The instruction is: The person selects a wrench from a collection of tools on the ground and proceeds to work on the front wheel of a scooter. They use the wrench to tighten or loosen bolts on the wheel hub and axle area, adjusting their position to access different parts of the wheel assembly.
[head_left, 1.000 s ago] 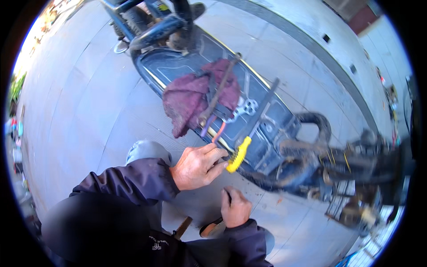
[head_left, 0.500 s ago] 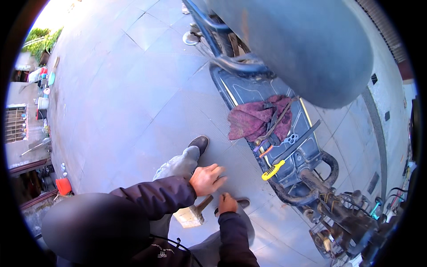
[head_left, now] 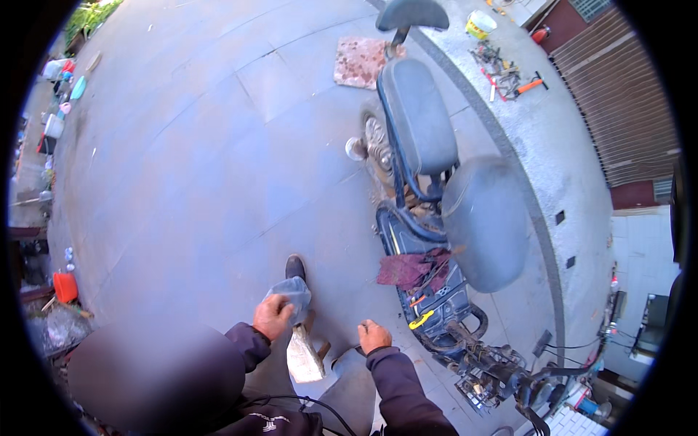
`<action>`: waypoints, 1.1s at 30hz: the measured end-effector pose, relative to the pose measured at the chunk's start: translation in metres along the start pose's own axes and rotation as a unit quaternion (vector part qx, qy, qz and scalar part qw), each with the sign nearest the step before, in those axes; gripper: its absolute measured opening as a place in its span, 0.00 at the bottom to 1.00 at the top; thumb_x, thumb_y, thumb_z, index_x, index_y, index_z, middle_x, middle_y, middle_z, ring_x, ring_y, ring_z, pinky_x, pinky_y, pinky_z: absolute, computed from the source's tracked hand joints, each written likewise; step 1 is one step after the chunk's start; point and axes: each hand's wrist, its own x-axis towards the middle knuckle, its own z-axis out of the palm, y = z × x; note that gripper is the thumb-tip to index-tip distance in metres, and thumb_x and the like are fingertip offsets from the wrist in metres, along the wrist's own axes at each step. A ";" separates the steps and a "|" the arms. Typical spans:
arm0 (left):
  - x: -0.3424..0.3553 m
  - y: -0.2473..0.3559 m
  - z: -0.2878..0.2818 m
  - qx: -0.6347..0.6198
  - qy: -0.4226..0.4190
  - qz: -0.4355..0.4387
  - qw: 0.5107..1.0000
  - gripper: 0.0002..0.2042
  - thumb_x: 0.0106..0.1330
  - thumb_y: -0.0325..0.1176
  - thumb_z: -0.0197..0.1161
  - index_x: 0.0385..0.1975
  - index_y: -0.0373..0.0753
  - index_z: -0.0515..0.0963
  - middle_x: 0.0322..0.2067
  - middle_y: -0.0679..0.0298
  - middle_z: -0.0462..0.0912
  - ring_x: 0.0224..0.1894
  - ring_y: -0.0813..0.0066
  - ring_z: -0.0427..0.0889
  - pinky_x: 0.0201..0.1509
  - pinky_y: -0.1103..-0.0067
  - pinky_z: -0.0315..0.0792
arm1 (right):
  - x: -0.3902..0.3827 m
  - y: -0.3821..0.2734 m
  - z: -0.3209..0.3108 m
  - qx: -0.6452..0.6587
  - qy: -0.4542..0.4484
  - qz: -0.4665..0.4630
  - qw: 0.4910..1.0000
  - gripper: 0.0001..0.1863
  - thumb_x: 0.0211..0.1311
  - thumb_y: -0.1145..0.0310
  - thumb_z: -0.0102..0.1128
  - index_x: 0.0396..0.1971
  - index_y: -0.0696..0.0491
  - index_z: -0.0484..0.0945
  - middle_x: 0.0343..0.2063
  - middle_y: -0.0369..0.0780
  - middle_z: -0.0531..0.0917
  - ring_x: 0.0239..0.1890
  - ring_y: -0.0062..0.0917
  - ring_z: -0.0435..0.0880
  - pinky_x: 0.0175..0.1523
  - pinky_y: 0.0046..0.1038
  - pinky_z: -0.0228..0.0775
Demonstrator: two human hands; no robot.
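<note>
My left hand (head_left: 273,317) hangs in front of my left knee, fingers loosely bent and partly apart, nothing seen in it. Beneath it, between my legs, is a small wooden stool (head_left: 305,356) with a pale top. Over my right thigh, my right hand (head_left: 375,336) is closed; whatever lies inside the fingers is hidden. Right of that hand stands a dark scooter (head_left: 451,309) with its seat tipped up. On its footboard lie a purple-red rag (head_left: 403,269) and a yellow-handled tool (head_left: 422,320), both apart from my hands.
A padded backrest (head_left: 418,109) rises behind the scooter's footboard. A reddish spotted board (head_left: 358,62) lies by the rear wheel. Tools and an orange-handled hammer (head_left: 529,86) lie on the far-right ledge beside a yellow-white bucket (head_left: 480,25). An orange bucket (head_left: 65,288) stands at left.
My view has lifted and widened, bringing the whole scooter into sight. My left hand has moved left and its fingers have curled more. My right hand stays closed.
</note>
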 end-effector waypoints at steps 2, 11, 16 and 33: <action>0.028 -0.011 -0.035 -0.046 0.001 -0.048 0.998 0.11 0.58 0.33 0.66 0.36 0.34 0.79 0.26 0.54 0.80 0.28 0.63 0.81 0.34 0.72 0.75 | 0.012 0.004 -0.022 -0.050 0.015 0.040 0.998 0.15 0.60 0.55 0.54 0.38 0.49 0.81 0.33 0.46 0.84 0.37 0.45 0.83 0.45 0.43 0.73; 0.125 -0.019 -0.212 -0.080 0.029 -0.126 0.988 0.09 0.64 0.28 0.60 0.39 0.28 0.76 0.27 0.60 0.81 0.26 0.78 0.79 0.29 0.79 0.77 | 0.009 -0.018 -0.052 -0.044 -0.031 0.230 0.972 0.17 0.58 0.56 0.53 0.29 0.54 0.84 0.32 0.47 0.85 0.41 0.41 0.83 0.49 0.36 0.73; 0.221 0.013 -0.280 -0.063 0.030 -0.067 0.995 0.10 0.64 0.29 0.60 0.38 0.27 0.77 0.24 0.61 0.79 0.24 0.78 0.78 0.28 0.79 0.77 | 0.012 -0.078 -0.032 0.049 -0.157 0.362 0.918 0.17 0.58 0.55 0.53 0.30 0.53 0.85 0.30 0.42 0.86 0.41 0.36 0.84 0.49 0.33 0.73; 0.481 -0.067 -0.529 0.078 -0.008 -0.180 0.981 0.09 0.60 0.30 0.61 0.32 0.30 0.78 0.23 0.55 0.83 0.22 0.68 0.84 0.28 0.73 0.78 | 0.302 -0.347 -0.024 0.101 0.077 0.255 0.959 0.16 0.58 0.58 0.52 0.26 0.56 0.81 0.24 0.45 0.84 0.28 0.36 0.84 0.38 0.35 0.74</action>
